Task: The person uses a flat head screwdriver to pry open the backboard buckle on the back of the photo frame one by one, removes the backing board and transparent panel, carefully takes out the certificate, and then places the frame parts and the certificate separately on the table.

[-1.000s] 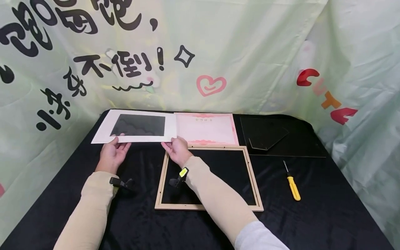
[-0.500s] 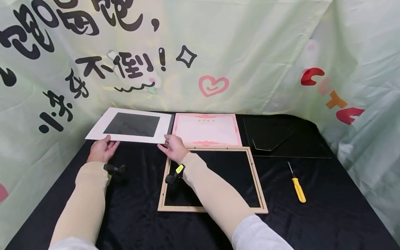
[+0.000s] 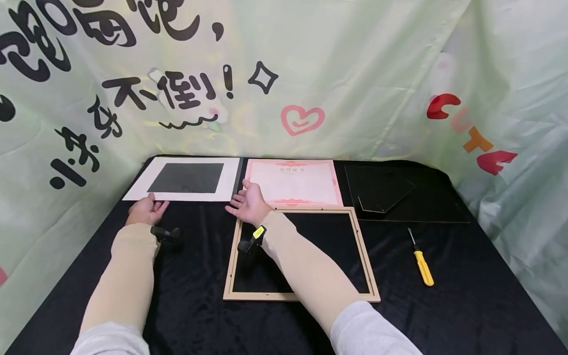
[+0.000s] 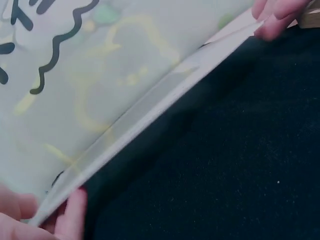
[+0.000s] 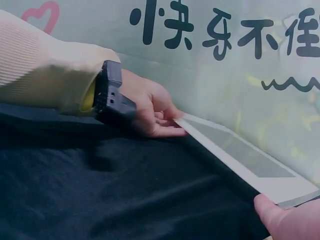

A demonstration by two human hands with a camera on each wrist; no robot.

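A white picture mat (image 3: 137,190) with a dark rectangular opening lies at the back left of the table, seen edge-on in the left wrist view. My left hand (image 3: 145,211) pinches its front edge near the left corner, thumb above and fingers below. Beside the mat's front right corner is my right hand (image 3: 249,203), fingers spread and thumb raised in the head view. In the right wrist view, my right thumb (image 5: 270,212) is at the mat's edge. Under my right forearm lies a wooden picture frame (image 3: 363,256), face down or up I cannot tell.
A pink-bordered certificate (image 3: 290,185) lies behind the frame. To its right is a black backing board (image 3: 428,204) with a folding stand (image 3: 383,195). A yellow-handled screwdriver (image 3: 423,266) rests on the right side of the black cloth (image 3: 191,315). A printed curtain (image 3: 355,74) encloses the back.
The mat has moved left, away from the certificate, and come down onto the table. My right fingers have spread away from its corner; my left hand still holds its edge.
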